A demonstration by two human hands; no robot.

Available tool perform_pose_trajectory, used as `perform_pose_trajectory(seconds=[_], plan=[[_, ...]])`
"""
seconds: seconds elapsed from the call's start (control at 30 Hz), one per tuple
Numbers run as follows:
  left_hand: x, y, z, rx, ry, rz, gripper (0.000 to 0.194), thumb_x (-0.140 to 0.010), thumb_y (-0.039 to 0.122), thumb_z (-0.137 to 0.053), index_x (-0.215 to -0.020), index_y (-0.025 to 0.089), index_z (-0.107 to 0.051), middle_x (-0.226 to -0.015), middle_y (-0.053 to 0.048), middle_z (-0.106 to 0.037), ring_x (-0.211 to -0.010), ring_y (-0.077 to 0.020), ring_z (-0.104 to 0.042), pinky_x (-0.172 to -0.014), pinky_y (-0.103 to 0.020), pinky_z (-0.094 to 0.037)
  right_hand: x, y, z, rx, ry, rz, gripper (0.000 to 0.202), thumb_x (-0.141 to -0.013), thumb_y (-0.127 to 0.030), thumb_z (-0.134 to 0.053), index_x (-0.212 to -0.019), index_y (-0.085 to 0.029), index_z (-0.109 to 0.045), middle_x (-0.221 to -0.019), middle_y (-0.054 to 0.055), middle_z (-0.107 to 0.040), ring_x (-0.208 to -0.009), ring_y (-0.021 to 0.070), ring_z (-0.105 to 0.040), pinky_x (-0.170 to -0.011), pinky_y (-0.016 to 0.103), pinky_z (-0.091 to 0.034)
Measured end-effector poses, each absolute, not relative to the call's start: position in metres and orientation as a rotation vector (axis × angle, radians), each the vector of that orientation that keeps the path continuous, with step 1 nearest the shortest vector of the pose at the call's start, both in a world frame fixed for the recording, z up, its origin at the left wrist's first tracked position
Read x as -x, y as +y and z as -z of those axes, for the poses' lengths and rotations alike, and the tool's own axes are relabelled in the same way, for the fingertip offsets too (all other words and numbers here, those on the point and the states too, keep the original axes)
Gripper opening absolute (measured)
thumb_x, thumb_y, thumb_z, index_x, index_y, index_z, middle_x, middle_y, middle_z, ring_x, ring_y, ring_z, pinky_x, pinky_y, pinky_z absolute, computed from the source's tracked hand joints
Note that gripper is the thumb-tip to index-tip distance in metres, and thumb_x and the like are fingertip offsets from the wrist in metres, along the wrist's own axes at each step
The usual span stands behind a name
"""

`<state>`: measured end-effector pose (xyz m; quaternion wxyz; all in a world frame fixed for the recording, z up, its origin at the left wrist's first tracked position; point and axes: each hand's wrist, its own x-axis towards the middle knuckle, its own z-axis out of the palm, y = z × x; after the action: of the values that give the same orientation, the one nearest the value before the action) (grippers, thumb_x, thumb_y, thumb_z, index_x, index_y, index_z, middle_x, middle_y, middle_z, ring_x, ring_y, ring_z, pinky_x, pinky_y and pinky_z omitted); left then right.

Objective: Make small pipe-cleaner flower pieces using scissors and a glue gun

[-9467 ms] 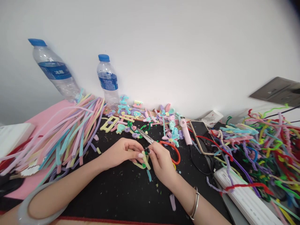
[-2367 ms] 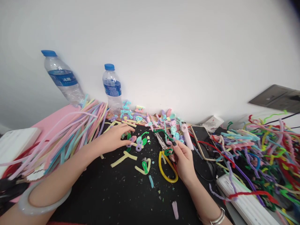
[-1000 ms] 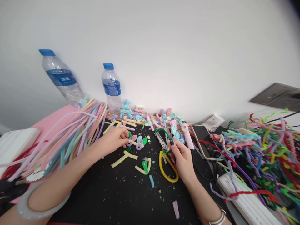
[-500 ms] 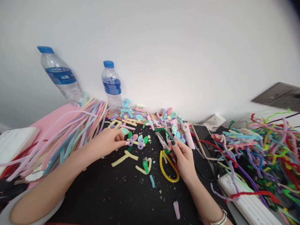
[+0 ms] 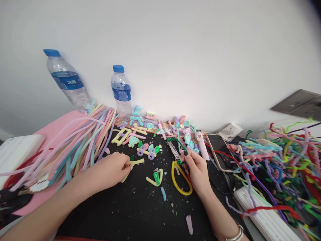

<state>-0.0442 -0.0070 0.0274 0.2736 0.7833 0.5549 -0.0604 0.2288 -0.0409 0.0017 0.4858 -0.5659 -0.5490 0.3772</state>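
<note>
Head view: work looked partway along. A flowered strip (image 5: 151, 152) and a yellow ladder frame (image 5: 115, 139) lay on the black mat (image 5: 120, 214), seemingly finished or nearly; a green-looped V piece (image 5: 156, 178) lay apart from them, loose, and bundled fuzzy stems (image 5: 82, 144) looked uncut, so probably plenty left. The left hand (image 5: 116, 169) was closed, pinching a pale yellow piece (image 5: 137, 162) left of the V piece. The right hand (image 5: 197, 167) gripped a green strand (image 5: 179, 143) beside the scissors (image 5: 177, 155); couldn't tell whether it held their handles too. Versus half a second earlier: left hand had dropped from beside the flowered strip to the pale yellow piece, previously lying untouched; right hand barely differed.
</note>
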Motion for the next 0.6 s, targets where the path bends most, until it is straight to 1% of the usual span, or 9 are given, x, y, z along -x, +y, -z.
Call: perform_pose_trajectory(seconds=[0.13,0.33,0.47,0.6], plan=[[0.0393,-0.0068,-0.0324,-2.135,1.528,0.155,0.028,-0.082,0.031,-0.039,-0.062,0.019,-0.055,-0.060,-0.002,-0.060,-0.052,-0.0167,-0.055,-0.045,-0.026,-0.026,-0.2292,-0.0410,-0.0016,1.380,-1.331,-0.926,0.032,-0.091,-0.039,-0.046,-0.067,-0.017,-0.050,-0.065,-0.003,-0.046,-0.051,0.0076,-0.036,-0.045,0.021,-0.028],[0.0395,-0.0070,-0.0342,-2.162,1.568,0.159,0.023,-0.082,0.032,-0.043,-0.065,0.020,-0.052,-0.063,-0.001,-0.060,-0.055,-0.0170,-0.056,-0.047,-0.025,-0.027,-0.2291,-0.0411,-0.0023,1.380,-1.328,-0.930,0.032,-0.091,-0.039,-0.046,-0.067,-0.017,-0.050,-0.064,-0.003,-0.045,-0.050,0.0073,-0.035,-0.045,0.020,-0.028],[0.0430,-0.0046,-0.0309,-2.181,1.548,0.118,0.019,-0.081,0.029,-0.043,-0.067,0.021,-0.054,-0.066,-0.001,-0.062,-0.058,-0.0172,-0.056,-0.050,-0.025,-0.028,-0.2294,-0.0415,-0.0030,1.395,-1.325,-0.934,0.033,-0.091,-0.040,-0.045,-0.067,-0.018,-0.050,-0.058,-0.005,-0.041,-0.048,0.0075,-0.034,-0.044,0.020,-0.027],[0.0441,-0.0026,-0.0312,-2.184,1.515,0.093,0.017,-0.081,0.027,-0.044,-0.070,0.022,-0.056,-0.067,0.000,-0.063,-0.060,-0.0169,-0.057,-0.051,-0.025,-0.029,-0.2298,-0.0406,-0.0029,1.386,-1.330,-0.926,0.032,-0.091,-0.039,-0.046,-0.067,-0.018,-0.050,-0.058,-0.005,-0.041,-0.049,0.0078,-0.035,-0.045,0.021,-0.027]])
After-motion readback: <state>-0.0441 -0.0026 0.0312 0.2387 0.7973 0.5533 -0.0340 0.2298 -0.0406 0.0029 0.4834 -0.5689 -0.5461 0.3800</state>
